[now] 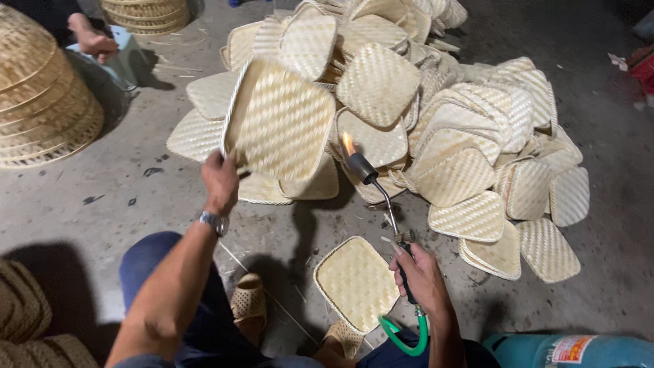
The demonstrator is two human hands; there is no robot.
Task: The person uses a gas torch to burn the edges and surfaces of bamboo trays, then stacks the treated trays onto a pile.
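My left hand (220, 180) grips the lower edge of a woven bamboo fan blade (281, 119), held up and tilted over the floor. My right hand (421, 276) holds the handle of a gas torch (371, 178). Its nozzle points up and left, and a small flame (349, 143) burns just beside the held fan's right edge. A green hose (402, 337) runs from the torch handle toward me. Another woven fan blade (355, 281) lies flat on the concrete between my feet, just left of my right hand.
A big heap of woven fan blades (470, 136) covers the floor ahead and to the right. Stacked woven baskets (37, 95) stand at the left. A teal gas cylinder (565, 351) lies at the bottom right. Another person's hand (92, 41) rests at the top left.
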